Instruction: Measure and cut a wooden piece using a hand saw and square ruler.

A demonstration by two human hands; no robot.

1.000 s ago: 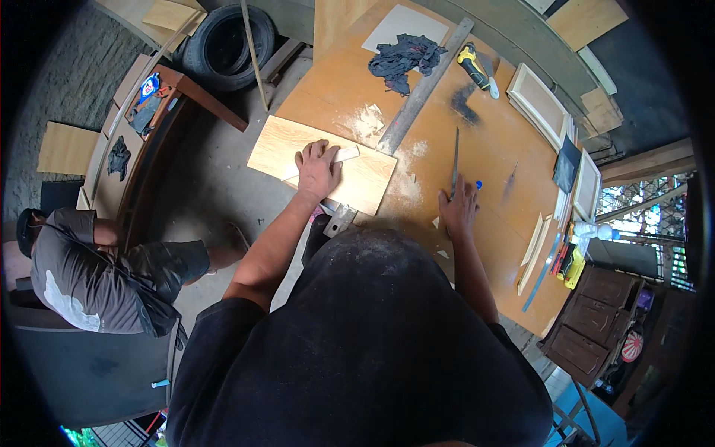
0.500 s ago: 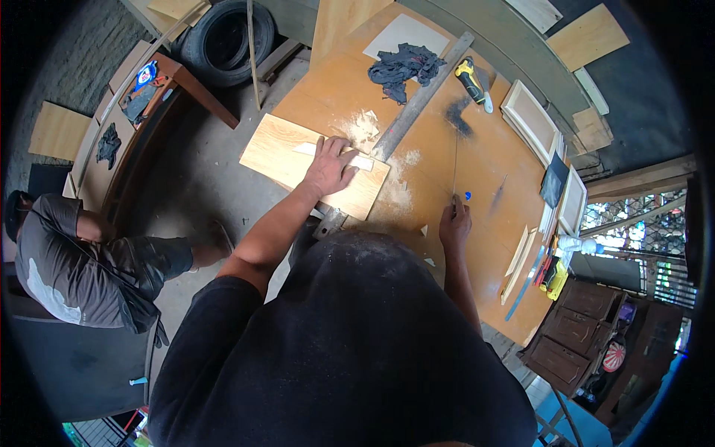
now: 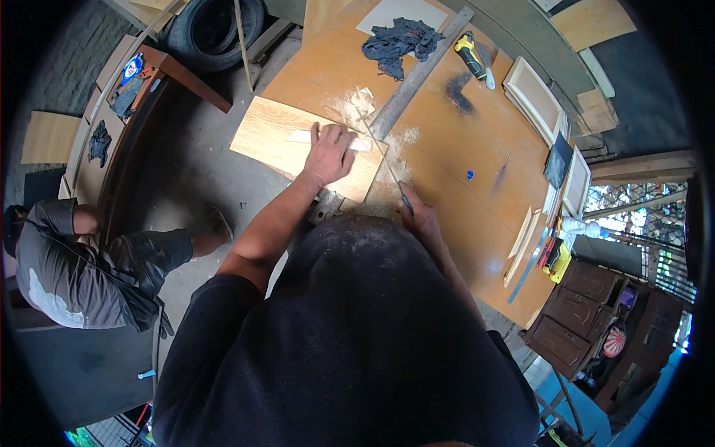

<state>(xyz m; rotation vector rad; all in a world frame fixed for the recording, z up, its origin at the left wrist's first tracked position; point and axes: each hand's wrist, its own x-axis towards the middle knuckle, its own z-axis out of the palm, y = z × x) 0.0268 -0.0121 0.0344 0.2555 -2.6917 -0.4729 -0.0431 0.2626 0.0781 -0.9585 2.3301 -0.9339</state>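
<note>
A board with light wood grain (image 3: 268,134) lies tilted across the workbench's near left edge. My left hand (image 3: 329,156) presses down on it, fingers bent over a narrow pale strip (image 3: 299,136) on its upper face. In my right hand (image 3: 420,216) is a long thin tool (image 3: 384,160) with a dark handle, my fingers closed round it. Its shaft slants up and left, passing by the board's right end near the strip; whether it touches them I cannot tell. Whether it is a file or a saw seen edge-on does not show.
Sawdust (image 3: 409,135) lies around a grey metal bar (image 3: 424,71) on the orange-brown workbench (image 3: 462,216). Farther back are a dark rag (image 3: 402,46) and a yellow-black power tool (image 3: 469,56). Wooden frames (image 3: 535,93) line the right side. Another person (image 3: 82,261) sits at left.
My right hand has swung the long thin tool left, from over the open bench to the board's right end. My left hand stays on the strip, its fingers more bent.
</note>
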